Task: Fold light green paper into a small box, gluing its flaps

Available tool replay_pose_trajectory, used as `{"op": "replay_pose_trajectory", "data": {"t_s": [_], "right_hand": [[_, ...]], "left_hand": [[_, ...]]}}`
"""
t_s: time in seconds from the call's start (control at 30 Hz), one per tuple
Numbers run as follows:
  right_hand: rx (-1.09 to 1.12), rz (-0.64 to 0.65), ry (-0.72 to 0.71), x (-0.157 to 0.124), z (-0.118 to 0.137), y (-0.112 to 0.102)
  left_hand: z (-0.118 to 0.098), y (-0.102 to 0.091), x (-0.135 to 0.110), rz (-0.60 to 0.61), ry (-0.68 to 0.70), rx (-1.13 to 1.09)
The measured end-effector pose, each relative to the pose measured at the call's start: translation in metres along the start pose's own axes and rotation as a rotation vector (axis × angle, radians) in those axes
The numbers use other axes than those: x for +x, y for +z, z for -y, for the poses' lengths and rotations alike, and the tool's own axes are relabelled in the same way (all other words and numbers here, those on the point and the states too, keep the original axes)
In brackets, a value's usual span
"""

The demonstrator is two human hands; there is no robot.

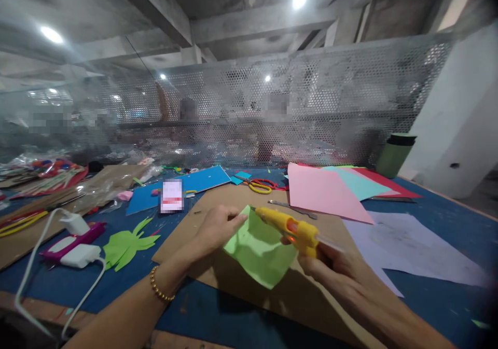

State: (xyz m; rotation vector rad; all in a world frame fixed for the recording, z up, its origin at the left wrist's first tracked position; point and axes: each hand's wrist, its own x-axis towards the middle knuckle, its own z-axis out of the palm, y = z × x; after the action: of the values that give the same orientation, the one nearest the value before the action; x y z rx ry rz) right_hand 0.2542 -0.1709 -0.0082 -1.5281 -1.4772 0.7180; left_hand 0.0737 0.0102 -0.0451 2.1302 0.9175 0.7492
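Observation:
My left hand [218, 227] pinches the upper left edge of a light green sheet of paper [264, 261], which is tilted and slightly curved. In my right hand [330, 266] is a yellow glue gun [295, 227], its dark nozzle touching or just over the paper's top corner, close to my left fingertips. A clear glue stick juts from the gun's back end. Under both hands lies a brown cardboard sheet [218, 198]. Cut light green paper leaves [128, 245] rest on the blue tabletop left of my left forearm.
A purple power strip [73, 242] with white plugs and cables sits at left. Yellow-handled scissors [260, 185], a metal tool [291, 209] and blue boards [206, 178] lie behind. Pink paper [324, 191], lilac paper [412, 245] and a green bottle [395, 154] are at right.

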Motion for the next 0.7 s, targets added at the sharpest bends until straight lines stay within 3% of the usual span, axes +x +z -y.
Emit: {"op": "replay_pose_trajectory", "data": {"t_s": [0.07, 0.33, 0.5, 0.7], "right_hand": [[0.020, 0.059, 0.051, 0.009, -0.001, 0.004], [-0.018, -0.032, 0.025, 0.014, -0.022, -0.012], [-0.110, -0.100, 0.024, 0.010, -0.015, -0.017], [-0.103, -0.084, -0.004, -0.001, -0.002, -0.023]], "left_hand": [[-0.002, -0.001, -0.002, 0.040, -0.039, -0.089], [-0.011, -0.005, -0.006, 0.114, -0.128, -0.420], [-0.015, -0.006, -0.005, 0.130, -0.145, -0.522], [-0.012, -0.007, 0.001, 0.159, -0.150, -0.598]]}}
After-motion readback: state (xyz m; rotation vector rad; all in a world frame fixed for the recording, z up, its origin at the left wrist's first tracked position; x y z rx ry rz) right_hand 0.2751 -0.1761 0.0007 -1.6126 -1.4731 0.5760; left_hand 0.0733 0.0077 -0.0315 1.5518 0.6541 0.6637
